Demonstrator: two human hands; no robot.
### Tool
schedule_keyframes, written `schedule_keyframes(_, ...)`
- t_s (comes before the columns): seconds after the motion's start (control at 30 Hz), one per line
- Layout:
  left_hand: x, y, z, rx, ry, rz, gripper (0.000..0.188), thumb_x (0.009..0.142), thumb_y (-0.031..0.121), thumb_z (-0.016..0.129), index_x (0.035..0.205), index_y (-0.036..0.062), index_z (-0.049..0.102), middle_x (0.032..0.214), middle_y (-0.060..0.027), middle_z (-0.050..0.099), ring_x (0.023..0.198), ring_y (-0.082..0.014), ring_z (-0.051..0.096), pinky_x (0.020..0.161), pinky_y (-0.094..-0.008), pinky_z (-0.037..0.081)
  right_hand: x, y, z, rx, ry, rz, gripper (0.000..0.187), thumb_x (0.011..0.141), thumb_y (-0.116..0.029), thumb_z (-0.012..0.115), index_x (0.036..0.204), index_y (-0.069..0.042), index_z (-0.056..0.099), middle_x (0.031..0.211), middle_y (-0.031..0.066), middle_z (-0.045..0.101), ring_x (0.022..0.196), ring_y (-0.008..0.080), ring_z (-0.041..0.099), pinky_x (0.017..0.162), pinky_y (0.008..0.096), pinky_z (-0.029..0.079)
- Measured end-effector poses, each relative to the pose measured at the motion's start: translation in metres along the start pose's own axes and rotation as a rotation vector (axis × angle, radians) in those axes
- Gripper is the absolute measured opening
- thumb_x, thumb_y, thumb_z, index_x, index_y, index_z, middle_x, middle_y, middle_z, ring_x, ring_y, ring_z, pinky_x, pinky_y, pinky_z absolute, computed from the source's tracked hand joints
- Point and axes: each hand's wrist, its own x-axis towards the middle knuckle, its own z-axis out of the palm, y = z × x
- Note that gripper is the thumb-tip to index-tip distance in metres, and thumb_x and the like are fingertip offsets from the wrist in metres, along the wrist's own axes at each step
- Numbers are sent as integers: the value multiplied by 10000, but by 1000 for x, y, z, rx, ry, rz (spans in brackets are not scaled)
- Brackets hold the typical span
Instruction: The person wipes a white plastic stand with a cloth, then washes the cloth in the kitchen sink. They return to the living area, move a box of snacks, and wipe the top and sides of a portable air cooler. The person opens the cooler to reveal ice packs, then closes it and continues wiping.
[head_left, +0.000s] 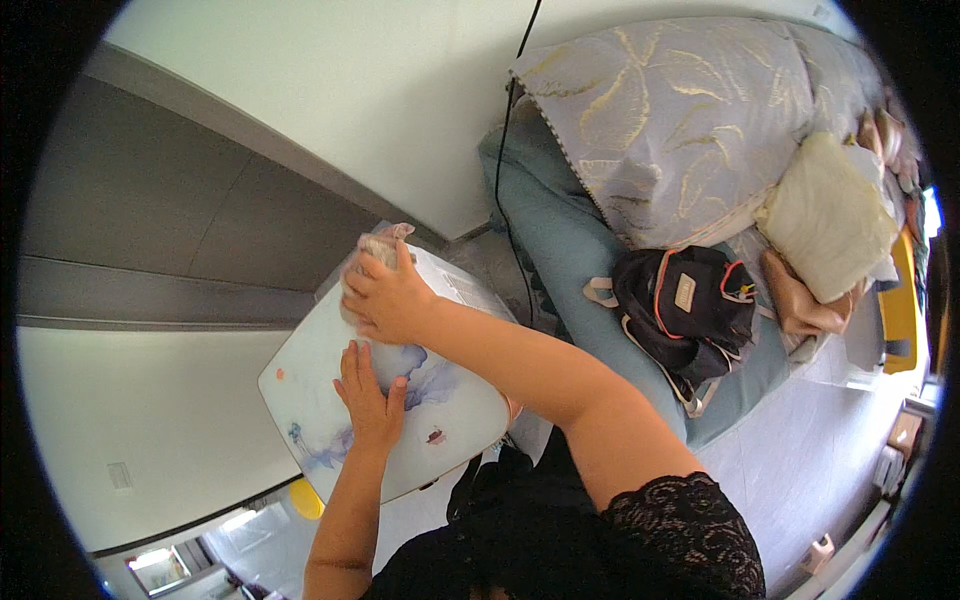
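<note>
In front of me is a small white table (pixel 310 375) whose top bears a blue-purple ink-wash pattern and a few small coloured motifs. My right hand (pixel 393 300) presses a crumpled light-coloured cloth (pixel 380 243) against the far part of the tabletop, with its fingers curled over it. Part of the cloth is hidden under the palm. Nearer to me, my left hand (pixel 371 398) lies flat on the table surface with nothing in it, fingers stretched out and thumb apart.
Right of the table stands a teal sofa (pixel 590 250) with a black backpack (pixel 690 300), a grey leaf-patterned cover (pixel 690 110) and a cream cushion (pixel 830 215). A black cord (pixel 502 170) hangs along the white wall (pixel 350 80). Dark grey panels (pixel 130 180) lie beyond, left.
</note>
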Motion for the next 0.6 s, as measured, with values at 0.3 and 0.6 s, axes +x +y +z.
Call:
schedule_keyframes(0.3,7,18,13,163,3,-19,805,792,434,621,1410,26,305,1480,-222,228,1367,-409,198,1059,-633,63,46,64,19,543,17,664,309,788,-360,597,932,-115,719,1032,127,626,978,368,582,739,480,512)
schedule_keyframes(0.6,8,17,7,226,-33,-52,854,828,537,561,1419,-1,260,1477,-233,216,1372,-386,199,1081,-585,92,46,89,-1,873,264,447,200,806,-258,608,860,-92,705,946,184,607,835,353,590,701,399,514)
